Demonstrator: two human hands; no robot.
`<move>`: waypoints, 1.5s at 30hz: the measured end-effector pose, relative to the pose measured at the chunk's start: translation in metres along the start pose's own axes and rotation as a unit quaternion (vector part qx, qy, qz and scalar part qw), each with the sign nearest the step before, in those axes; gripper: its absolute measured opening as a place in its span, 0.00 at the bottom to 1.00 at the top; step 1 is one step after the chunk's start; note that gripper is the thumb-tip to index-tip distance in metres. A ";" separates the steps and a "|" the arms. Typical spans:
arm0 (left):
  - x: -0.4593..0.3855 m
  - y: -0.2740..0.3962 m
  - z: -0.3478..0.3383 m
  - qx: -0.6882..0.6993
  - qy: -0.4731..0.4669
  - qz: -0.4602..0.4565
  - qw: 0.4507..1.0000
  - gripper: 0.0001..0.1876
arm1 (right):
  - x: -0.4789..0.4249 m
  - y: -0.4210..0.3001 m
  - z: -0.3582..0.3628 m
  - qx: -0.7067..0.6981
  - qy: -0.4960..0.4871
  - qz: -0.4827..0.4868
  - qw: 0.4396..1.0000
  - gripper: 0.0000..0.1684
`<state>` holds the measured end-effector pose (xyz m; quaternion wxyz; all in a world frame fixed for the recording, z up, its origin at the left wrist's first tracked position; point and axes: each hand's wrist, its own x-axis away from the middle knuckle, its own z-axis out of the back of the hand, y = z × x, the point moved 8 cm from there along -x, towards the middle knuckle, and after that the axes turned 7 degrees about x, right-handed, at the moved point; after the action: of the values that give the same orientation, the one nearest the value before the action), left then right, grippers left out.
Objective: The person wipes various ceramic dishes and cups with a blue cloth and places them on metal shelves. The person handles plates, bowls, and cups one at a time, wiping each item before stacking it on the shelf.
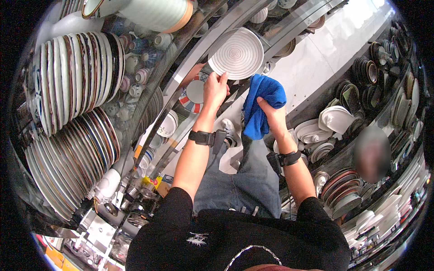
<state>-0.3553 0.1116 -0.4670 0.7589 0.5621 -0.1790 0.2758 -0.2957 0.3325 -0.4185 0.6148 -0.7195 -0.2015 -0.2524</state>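
My left hand [217, 88] grips the near rim of a round plate [236, 53], its thumb on the upper face. The plate is pale, with thin concentric rings around a reddish centre. In my right hand [272, 113] is a bunched blue cloth [259, 111]. The cloth hangs down below the hand, just apart from the plate's lower right edge. Another plate with a red, white and blue patterned rim [191, 105] lies on the shelf beside my left wrist, partly hidden by it.
Rows of upright plates [78, 78] fill the left, with small cups [140, 75] beside them. A large pale ceramic vessel [156, 13] lies at the upper left. White dishes [315, 128] and stacked bowls [342, 191] crowd the right. Light floor tiles [312, 64] run between the shelves.
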 end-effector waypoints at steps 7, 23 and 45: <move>0.006 -0.005 0.007 -0.056 0.043 -0.032 0.997 0.26 | -0.010 0.012 -0.001 -0.017 -0.010 -0.006 1.000 0.19; 0.072 -0.067 0.033 -0.490 0.117 -0.239 0.830 0.48 | 0.006 0.048 -0.020 -0.003 -0.038 -0.032 0.999 0.18; 0.175 0.020 0.087 -0.228 0.112 -0.173 0.952 0.10 | 0.107 -0.020 -0.059 0.111 -0.027 0.068 0.991 0.31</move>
<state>-0.2277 0.0713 -0.3237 0.9181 0.3618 -0.0508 0.1533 -0.2298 0.2753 -0.3310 0.7008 -0.6655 -0.1954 -0.1665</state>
